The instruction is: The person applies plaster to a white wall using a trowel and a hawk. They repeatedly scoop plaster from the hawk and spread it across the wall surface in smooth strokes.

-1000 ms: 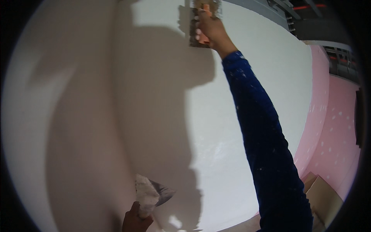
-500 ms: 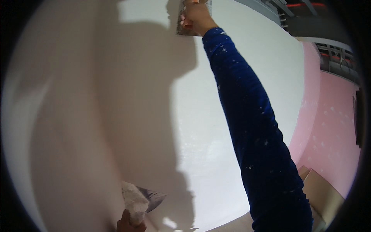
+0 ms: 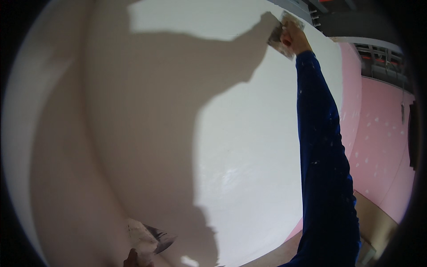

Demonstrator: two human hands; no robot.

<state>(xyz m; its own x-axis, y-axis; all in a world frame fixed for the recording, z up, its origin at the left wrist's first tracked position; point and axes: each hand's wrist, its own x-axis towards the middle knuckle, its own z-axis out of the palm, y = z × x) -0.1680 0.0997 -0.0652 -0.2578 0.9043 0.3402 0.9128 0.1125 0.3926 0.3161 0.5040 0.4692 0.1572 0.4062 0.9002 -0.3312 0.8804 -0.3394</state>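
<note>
White-coated wall (image 3: pixel 249 133) across most of the view, dimmed at left by a broad shadow (image 3: pixel 155 111); beyond its right edge, pink boarding (image 3: pixel 378 147) with pale spots, and brown cardboard (image 3: pixel 378 213) low down. High up near the wall's upper right edge, steel finishing trowel (image 3: pixel 276 41), held tight in the closed right hand (image 3: pixel 297 38), at the end of a nearly straight blue sleeve (image 3: pixel 320 142). Low at left, near the corner, broad putty knife (image 3: pixel 164 240) bearing a lump of white compound (image 3: pixel 141 236), gripped at the handle by the left hand (image 3: pixel 132 258), mostly cut off by the lower rim. Compared with half a second ago, trowel carried well to the right and turned from upright to slanting. Suggests a sweep across the upper wall, with compound ready close by; blade contact impossible to confirm.
</note>
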